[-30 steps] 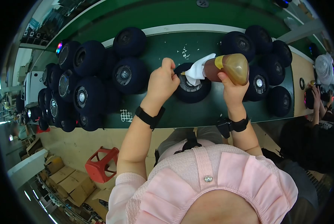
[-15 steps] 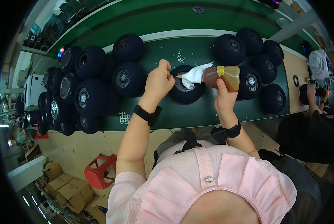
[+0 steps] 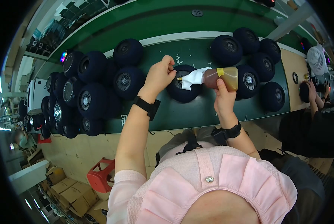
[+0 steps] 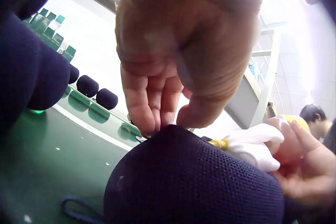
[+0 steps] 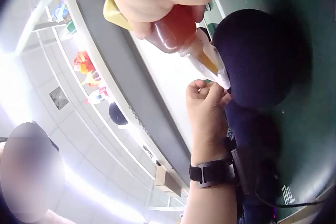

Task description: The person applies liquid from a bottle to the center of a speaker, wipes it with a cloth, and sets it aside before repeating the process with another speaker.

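Observation:
A round navy fabric-covered speaker (image 3: pixel 184 95) sits at the middle of the green bench, its dark ringed face up. My left hand (image 3: pixel 158 79) is at the speaker's left rim, fingertips pinching the navy fabric cover (image 4: pixel 184 176), which rises to a peak under them in the left wrist view. In my right hand (image 3: pixel 225 100) is a squeeze bottle (image 3: pixel 210 77) of amber-brown liquid, tipped on its side with a yellow band round it. White cloth (image 3: pixel 194 77) wraps its neck. The yellow nozzle (image 4: pixel 220 143) points at the rim close beside the left fingertips.
Several more navy speakers (image 3: pixel 129 82) crowd the bench's left, some stacked; another group (image 3: pixel 226 50) stands at the right. A red stool (image 3: pixel 101 175) and cardboard boxes (image 3: pixel 75 192) are on the floor. Another person's hands (image 3: pixel 312 93) work at the far right beside a white fan (image 3: pixel 318 61).
The bottle has swung flatter and slightly left, its nozzle staying at the speaker's rim. My left hand remains there with small finger movements. The head view has shifted a little.

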`<state>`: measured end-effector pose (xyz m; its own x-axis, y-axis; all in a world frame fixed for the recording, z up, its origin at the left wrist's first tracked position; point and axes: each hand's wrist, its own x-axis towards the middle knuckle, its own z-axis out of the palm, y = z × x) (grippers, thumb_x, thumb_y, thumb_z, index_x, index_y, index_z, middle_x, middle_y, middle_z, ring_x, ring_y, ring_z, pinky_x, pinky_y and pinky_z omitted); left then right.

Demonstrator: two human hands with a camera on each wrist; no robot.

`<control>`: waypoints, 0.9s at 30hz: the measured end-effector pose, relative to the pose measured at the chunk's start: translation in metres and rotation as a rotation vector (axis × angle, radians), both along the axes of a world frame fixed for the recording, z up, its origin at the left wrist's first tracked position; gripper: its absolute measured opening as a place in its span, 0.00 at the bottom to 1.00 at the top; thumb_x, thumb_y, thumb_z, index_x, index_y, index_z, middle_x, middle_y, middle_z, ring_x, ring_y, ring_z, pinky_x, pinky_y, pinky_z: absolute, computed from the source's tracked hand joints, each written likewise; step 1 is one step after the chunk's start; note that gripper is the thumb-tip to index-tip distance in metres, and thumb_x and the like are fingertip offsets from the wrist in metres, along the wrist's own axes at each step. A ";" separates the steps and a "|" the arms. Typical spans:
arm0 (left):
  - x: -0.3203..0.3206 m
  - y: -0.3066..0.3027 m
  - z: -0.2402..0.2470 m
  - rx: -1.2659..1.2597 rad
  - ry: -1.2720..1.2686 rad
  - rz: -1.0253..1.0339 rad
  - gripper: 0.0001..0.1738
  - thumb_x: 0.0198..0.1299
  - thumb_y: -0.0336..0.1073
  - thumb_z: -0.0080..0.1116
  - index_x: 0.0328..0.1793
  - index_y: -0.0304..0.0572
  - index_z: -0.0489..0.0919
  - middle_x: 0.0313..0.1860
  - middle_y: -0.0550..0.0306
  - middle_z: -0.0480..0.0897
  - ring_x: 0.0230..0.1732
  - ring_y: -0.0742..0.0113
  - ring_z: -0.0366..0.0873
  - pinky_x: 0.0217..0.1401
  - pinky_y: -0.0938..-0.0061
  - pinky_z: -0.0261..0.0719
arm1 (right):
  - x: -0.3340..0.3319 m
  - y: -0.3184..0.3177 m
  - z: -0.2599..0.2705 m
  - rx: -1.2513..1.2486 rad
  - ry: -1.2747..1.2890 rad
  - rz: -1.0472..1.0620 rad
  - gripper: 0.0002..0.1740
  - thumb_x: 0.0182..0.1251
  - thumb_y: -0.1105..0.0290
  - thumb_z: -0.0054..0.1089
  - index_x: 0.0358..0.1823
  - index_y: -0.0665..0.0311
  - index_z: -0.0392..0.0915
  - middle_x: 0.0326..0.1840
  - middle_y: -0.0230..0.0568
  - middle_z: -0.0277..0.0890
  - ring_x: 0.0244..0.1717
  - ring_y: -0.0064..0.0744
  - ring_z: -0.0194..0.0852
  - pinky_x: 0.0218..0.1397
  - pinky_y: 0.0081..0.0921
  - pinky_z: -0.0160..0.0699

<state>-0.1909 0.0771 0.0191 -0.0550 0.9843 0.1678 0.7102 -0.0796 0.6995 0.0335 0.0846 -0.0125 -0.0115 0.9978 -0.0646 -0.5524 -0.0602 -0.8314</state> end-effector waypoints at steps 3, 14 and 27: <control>0.005 -0.015 0.002 -0.005 -0.147 0.211 0.14 0.47 0.30 0.61 0.39 0.37 0.70 0.25 0.52 0.79 0.27 0.59 0.79 0.33 0.69 0.76 | 0.002 0.001 0.006 -0.045 0.027 -0.003 0.21 0.58 0.71 0.64 0.52 0.66 0.70 0.49 0.36 0.73 0.49 0.27 0.72 0.52 0.24 0.72; 0.044 -0.055 0.001 -0.263 -0.023 0.521 0.20 0.44 0.44 0.67 0.30 0.38 0.72 0.18 0.56 0.74 0.21 0.65 0.72 0.28 0.72 0.72 | 0.004 0.005 0.008 0.095 -0.041 0.025 0.22 0.56 0.75 0.64 0.52 0.67 0.70 0.49 0.36 0.73 0.50 0.26 0.71 0.56 0.23 0.68; 0.047 -0.038 -0.007 -0.070 0.300 0.471 0.11 0.41 0.31 0.56 0.31 0.36 0.69 0.20 0.46 0.76 0.24 0.49 0.76 0.29 0.62 0.75 | 0.010 0.016 0.007 0.034 0.073 0.023 0.21 0.56 0.76 0.64 0.52 0.66 0.70 0.49 0.36 0.74 0.50 0.26 0.71 0.56 0.24 0.68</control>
